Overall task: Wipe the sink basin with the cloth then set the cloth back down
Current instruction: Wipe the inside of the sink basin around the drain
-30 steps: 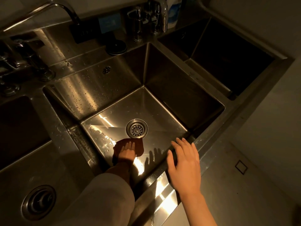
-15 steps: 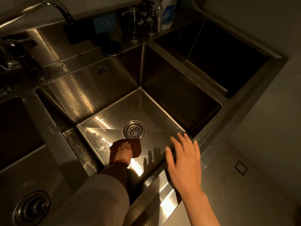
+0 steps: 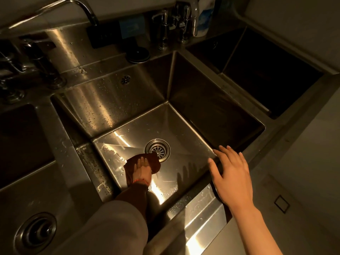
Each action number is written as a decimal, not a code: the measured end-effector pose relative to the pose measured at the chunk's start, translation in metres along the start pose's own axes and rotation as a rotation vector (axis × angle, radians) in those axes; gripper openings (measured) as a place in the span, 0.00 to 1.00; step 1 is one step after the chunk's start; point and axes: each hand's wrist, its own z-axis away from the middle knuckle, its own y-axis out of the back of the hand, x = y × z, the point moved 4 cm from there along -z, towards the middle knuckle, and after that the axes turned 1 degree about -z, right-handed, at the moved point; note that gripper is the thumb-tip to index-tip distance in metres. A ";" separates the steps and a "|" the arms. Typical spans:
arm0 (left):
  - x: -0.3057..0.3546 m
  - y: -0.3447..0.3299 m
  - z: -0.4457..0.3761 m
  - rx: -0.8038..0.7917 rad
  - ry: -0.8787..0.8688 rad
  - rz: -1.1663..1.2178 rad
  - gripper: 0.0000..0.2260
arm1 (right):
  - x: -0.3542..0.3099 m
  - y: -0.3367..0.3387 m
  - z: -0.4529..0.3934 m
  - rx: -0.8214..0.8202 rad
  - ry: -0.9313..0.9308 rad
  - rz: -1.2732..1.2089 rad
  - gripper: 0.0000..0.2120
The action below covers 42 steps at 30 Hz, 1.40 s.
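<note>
— What were the hands doing when you looked?

— The left hand (image 3: 141, 167) was down in the sink basin (image 3: 185, 144), fingers laid out straight and flat on top of the cloth (image 3: 154, 163), pressing it against the steel floor. It was not curled round it. The right hand (image 3: 230, 178) was spread wide, fingers relaxed, over the near rim of the basin to the right of the other hand. I couldn't tell if it touched the metal.

— And the cloth itself?

— Dark brown, bunched under the left palm, its far edge just touching the drain strainer (image 3: 157, 150) beyond the fingertips.

— Anything else around?

— Water drops on the basin floor left of the left hand. A second drain (image 3: 35, 231) in the basin further left, another dark basin (image 3: 257, 74) beyond the right hand, and taps (image 3: 173, 24) and a white bottle (image 3: 204, 17) along the back ledge, well past both hands.
</note>
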 end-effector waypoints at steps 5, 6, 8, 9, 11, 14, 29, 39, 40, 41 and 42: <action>-0.003 0.001 -0.004 0.026 0.053 0.060 0.26 | 0.002 -0.001 0.000 0.010 -0.011 -0.013 0.18; -0.004 0.001 -0.005 0.032 0.059 0.069 0.26 | 0.002 -0.002 -0.001 0.014 -0.009 -0.014 0.18; -0.007 0.003 -0.007 0.036 0.064 0.081 0.26 | 0.002 -0.001 -0.002 0.021 -0.006 -0.013 0.18; -0.008 0.004 -0.008 0.036 0.067 0.087 0.26 | 0.002 -0.001 -0.002 0.022 -0.004 -0.011 0.18; -0.010 0.005 -0.008 0.044 0.068 0.082 0.26 | 0.002 -0.002 -0.002 0.016 -0.002 -0.011 0.18; -0.010 0.004 -0.006 0.050 0.063 0.072 0.26 | 0.002 -0.001 -0.002 -0.003 -0.011 -0.021 0.18; -0.012 -0.002 0.016 0.085 0.170 0.159 0.25 | 0.000 0.001 0.000 -0.009 0.036 -0.029 0.17; -0.025 -0.009 0.011 0.054 0.218 0.217 0.25 | 0.002 0.001 0.000 -0.019 0.051 -0.017 0.19; -0.026 -0.009 0.010 0.044 0.213 0.218 0.26 | 0.002 0.001 0.000 -0.020 0.053 -0.017 0.19; -0.027 -0.009 0.009 0.036 0.209 0.218 0.26 | 0.003 0.001 -0.001 -0.020 0.052 -0.015 0.20; -0.028 -0.009 0.007 0.030 0.205 0.219 0.27 | 0.003 0.000 -0.001 -0.021 0.051 -0.011 0.20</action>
